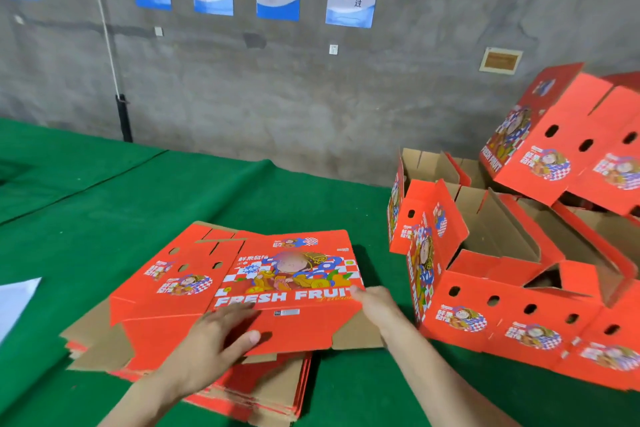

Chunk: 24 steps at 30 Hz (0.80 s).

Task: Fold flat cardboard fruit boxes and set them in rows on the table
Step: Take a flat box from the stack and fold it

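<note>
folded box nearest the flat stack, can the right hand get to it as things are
Probably yes, once it lets go: the right hand pinches the right edge of the top flat box, and only bare green table lies between it and the folded box.

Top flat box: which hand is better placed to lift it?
Right, likely: right hand pinches the top flat box at its right edge; left hand only rests on its near flap.

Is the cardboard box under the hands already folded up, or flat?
Flat. The top box lies spread on the stack, printed side up, no walls raised.
</note>
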### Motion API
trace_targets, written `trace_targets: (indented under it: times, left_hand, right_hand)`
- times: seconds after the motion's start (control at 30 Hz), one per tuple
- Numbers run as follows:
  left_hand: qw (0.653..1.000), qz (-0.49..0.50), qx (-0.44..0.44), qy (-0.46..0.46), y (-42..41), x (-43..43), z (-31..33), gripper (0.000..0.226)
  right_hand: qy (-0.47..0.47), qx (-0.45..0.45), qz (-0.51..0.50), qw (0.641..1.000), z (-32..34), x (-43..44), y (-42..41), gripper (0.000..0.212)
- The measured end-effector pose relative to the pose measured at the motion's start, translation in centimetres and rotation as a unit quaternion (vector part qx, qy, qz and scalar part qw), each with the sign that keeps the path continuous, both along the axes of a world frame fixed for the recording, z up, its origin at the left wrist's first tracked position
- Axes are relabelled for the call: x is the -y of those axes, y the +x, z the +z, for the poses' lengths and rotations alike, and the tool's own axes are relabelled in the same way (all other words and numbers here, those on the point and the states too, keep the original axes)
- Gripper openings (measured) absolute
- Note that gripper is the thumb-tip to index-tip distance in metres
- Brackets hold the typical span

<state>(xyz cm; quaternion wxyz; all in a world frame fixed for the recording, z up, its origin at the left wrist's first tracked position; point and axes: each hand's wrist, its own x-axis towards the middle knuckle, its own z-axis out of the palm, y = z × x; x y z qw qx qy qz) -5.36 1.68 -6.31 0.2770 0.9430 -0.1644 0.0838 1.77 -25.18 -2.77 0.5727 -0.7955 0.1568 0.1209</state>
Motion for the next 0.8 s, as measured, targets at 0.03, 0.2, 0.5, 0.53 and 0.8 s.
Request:
trace_targets:
  times: [0.03,0.2,0.5,0.53,0.8]
  left_hand:
    - [1.0,-0.009,0.012,-0.01,0.0,0.2,1.6,0.088]
    - [0.991,-0.087,0.084,0.063,0.0,1.9,10.0,0.084]
    - [0.944,-0.107,0.282,0.132,1.2,7.9,20.1,0.089]
    - [0.942,-0.109,0.292,0.127,1.2,8.6,20.8,0.083]
    - [0.925,-0.105,0.347,0.113,-1.1,14.8,23.4,0.055]
  right_hand:
    - [0.003,0.001,-0.006,1.0,1.6,0.4,0.3,0.015]
    - [0.191,-0.053,-0.085,0.976,6.8,3.5,0.3,0.013]
    - [0.417,0.004,-0.151,0.896,9.5,8.0,-4.1,0.042]
    - [0.446,0.038,-0.175,0.877,9.7,8.2,-5.0,0.046]
    - [-0.147,0.539,0.004,0.83,11.1,7.2,-11.7,0.026]
